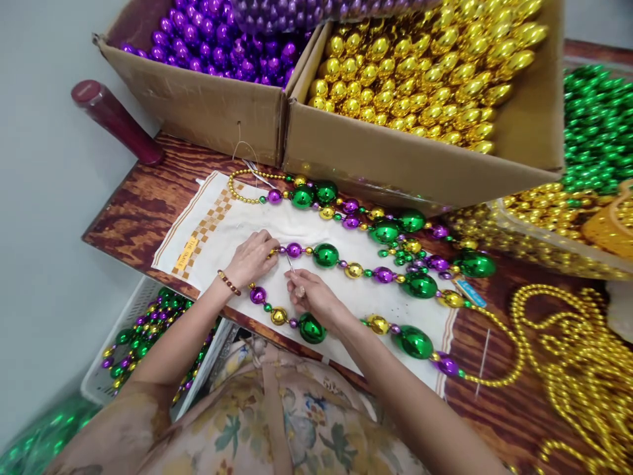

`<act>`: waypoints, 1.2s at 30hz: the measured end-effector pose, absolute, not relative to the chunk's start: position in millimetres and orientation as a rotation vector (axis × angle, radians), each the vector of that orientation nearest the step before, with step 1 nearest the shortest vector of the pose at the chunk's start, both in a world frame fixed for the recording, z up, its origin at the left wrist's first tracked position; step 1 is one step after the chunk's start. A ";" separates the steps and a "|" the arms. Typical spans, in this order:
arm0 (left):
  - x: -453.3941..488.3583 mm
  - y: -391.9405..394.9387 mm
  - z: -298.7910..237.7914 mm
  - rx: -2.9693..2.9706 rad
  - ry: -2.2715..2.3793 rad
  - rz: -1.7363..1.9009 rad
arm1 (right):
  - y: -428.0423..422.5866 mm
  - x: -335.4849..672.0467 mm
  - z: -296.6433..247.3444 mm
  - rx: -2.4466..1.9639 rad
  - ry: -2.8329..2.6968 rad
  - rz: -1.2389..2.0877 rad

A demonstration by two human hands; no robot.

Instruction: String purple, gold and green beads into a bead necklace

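Note:
My left hand (252, 259) is closed, pinching the end of a bead necklace (325, 255) strung with purple, green and gold beads. Low over the white towel (217, 231), my right hand (314, 297) grips a thin silver tool (290, 263). Its tip sits beside the strand, just right of my left fingers; its kind is too small to tell. The necklace loops right through small gold beads (517, 369) and back under my right forearm. Another bead strand (302, 196) lies along the towel's far side, with small gold beads at its left end.
Cardboard boxes of purple beads (198, 39) and gold beads (386, 72) stand behind the towel. A maroon bottle (119, 122) is at the back left. Gold bead strings (568, 349) are heaped at right, near green beads (598, 125). A white basket (96, 379) sits below left.

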State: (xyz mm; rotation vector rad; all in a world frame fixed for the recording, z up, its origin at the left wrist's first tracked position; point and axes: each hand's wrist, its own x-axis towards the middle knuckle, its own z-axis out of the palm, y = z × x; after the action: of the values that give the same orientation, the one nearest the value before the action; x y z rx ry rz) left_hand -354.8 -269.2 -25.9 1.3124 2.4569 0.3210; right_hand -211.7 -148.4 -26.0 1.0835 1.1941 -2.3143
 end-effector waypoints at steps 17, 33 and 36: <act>-351.9 -267.5 -22.9 1.254 2.449 0.264 | -160.9 -223.2 -33.9 1.148 1.087 -2.478; -349.8 -264.0 -21.3 1.367 2.491 0.153 | -163.9 -228.8 -41.3 1.206 1.092 -2.526; -349.3 -263.3 -19.4 1.363 2.504 0.138 | -163.8 -228.5 -41.2 1.200 1.081 -2.531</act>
State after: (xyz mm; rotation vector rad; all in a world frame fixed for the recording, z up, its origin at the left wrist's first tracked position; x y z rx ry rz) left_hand -349.3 -263.3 -19.4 1.3631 2.5036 0.1378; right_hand -228.5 -163.8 -41.2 1.2001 1.0811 -2.5306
